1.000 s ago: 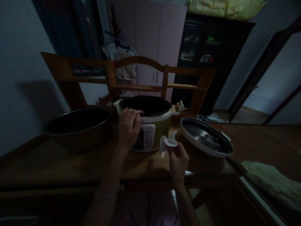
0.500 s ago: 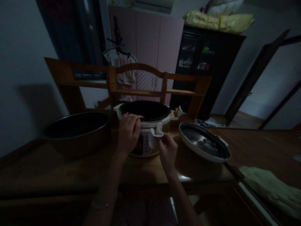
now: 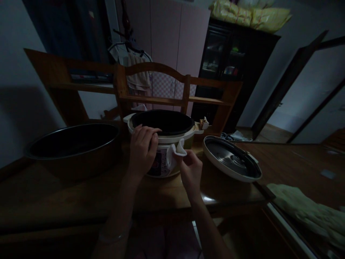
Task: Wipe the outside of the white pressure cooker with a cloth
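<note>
An electric pressure cooker (image 3: pixel 176 138) with a white rim and a dark, uncovered opening stands on the wooden desk. My left hand (image 3: pixel 142 147) rests on the left front of its rim, fingers stretched over the edge and holding nothing. Between thumb and fingers, my right hand (image 3: pixel 192 171) pinches a thin white cloth or tissue (image 3: pixel 178 149). The white piece hangs against the cooker's front, partly covering the control panel (image 3: pixel 159 163). Dim light hides the inside of the cooker.
Left of the cooker sits a large dark inner pot (image 3: pixel 75 158). On the right lies the upturned lid (image 3: pixel 231 158), near the desk's edge. A wooden shelf (image 3: pixel 153 68) rises behind. Pale green cloth (image 3: pixel 304 208) lies at lower right.
The view has shifted slightly, so the scene sits a little further left and higher. Both hands keep nearly the same pose, and the white piece stays pinched in my right hand.
</note>
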The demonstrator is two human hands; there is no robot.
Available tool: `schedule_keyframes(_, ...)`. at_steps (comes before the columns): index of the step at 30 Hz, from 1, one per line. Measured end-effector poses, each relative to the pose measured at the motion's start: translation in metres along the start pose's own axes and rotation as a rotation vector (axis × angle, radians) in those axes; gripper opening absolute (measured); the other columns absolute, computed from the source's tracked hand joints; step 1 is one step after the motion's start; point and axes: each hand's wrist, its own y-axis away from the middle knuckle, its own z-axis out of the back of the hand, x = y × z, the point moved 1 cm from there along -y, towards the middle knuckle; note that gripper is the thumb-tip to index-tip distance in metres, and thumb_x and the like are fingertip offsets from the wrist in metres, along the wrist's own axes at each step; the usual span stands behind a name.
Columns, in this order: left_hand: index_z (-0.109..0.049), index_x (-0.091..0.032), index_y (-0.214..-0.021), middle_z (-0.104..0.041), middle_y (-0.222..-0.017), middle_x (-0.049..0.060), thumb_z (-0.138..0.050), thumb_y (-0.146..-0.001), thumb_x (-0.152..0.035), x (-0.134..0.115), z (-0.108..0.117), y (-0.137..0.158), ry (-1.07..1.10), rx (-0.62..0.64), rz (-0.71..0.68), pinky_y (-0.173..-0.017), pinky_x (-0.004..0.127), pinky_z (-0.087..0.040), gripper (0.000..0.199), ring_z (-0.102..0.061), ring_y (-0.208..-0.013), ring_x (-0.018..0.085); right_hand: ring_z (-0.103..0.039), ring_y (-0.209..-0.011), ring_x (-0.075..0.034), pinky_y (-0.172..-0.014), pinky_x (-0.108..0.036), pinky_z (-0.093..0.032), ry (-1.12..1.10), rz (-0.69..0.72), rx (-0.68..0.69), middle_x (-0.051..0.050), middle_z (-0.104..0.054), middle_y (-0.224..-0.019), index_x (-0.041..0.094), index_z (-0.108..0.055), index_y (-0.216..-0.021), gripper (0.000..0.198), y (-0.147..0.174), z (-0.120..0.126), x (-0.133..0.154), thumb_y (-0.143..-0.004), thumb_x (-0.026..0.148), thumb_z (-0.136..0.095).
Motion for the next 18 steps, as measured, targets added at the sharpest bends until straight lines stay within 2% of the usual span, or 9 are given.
schedule_keyframes(9,-0.061,-0.025,-0.110,-0.065,-0.109,0.003,-0.031,-0.101,-0.028,-0.0001,0.0006,0.0005,-0.004,0.010,0.000,-0.118,0.046,-0.030,0.032,-0.057,-0.110,0.020,-0.060,-0.067,-0.015,-0.062,-0.024,-0.047,-0.008,-0.064,-0.009,-0.001,-0.069,-0.075,0.017,-0.070,-0.085,0.028,-0.0004,-0.0002,-0.0005,-0.079,0.044,-0.075)
schedule_keyframes(18,-0.062,-0.025,-0.110,-0.064,-0.109,0.003,-0.031,-0.102,-0.029,-0.0002,0.0003,0.0012,-0.007,0.007,0.008,-0.118,0.047,-0.030,0.032,-0.056,-0.111,0.020,-0.059,-0.056,-0.014,-0.050,-0.023,-0.045,0.006,-0.136,0.044,0.000,-0.069,-0.066,0.017,-0.072,-0.080,0.029,-0.0011,0.0038,-0.0037,-0.074,0.045,-0.076)
